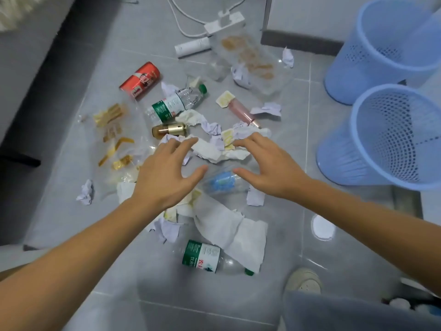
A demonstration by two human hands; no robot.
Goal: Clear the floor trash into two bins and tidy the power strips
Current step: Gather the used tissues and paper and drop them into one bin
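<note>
Over the littered floor we hold our left hand (164,173) and right hand (265,166) spread open, gripping nothing. Tissues (210,149), bottles (176,105) and a can (140,80) lie uncollected; both bins (391,137) look empty, the power strip (224,23) untidied.

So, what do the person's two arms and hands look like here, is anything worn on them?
Both arms are bare as far as the picture shows: no sleeves, gloves, watch or bracelet. The left hand and the right hand carry no rings that I can see, and the fingernails look short and unpainted. No markings or tattoos show on either forearm. Both forearms are slim and enter from the bottom corners of the frame.
</note>
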